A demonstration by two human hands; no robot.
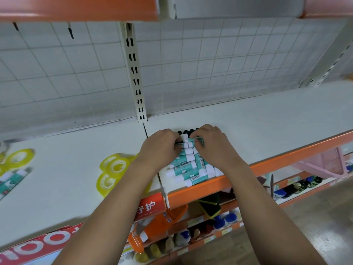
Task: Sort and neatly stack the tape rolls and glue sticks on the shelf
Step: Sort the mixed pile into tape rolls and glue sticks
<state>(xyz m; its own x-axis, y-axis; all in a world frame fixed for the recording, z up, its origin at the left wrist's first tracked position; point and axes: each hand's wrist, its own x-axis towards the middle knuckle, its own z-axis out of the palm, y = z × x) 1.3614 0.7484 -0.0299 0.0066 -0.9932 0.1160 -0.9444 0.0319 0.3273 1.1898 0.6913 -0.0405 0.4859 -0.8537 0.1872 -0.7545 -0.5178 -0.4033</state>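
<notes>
Glue sticks (188, 167) lie bunched in a loose pile at the centre of the frame, on the white shelf (267, 127) just behind its orange front edge (214, 186), and that spot is the main risk: the nearest sticks sit right at the lip, so a sideways nudge from either wrist could roll one over the edge onto the lower shelves. They are round and smooth, and the pile is layered with some sticks crossing others, so pressing on the far end may well squeeze the near ones outward. A row of dark caps (188, 131) shows just beyond the fingers, probably more sticks standing upright, though the view is too small to be sure; a push that runs too far back could topple them.

The left hand (159, 148) and the right hand (214, 145) meet over the far end of the pile, left of centre and right of centre, fingers curled down onto the topmost sticks. Both appear to be gripping or pinching a stick between them, but the fingertips are hidden behind the knuckles, so exactly which stick each one holds cannot be told. The rest of the pile lies nearer the camera, between the two forearms.

Yellow tape rolls (112, 169) lie flat at centre left, well apart from the hands, with more at the left edge
</notes>
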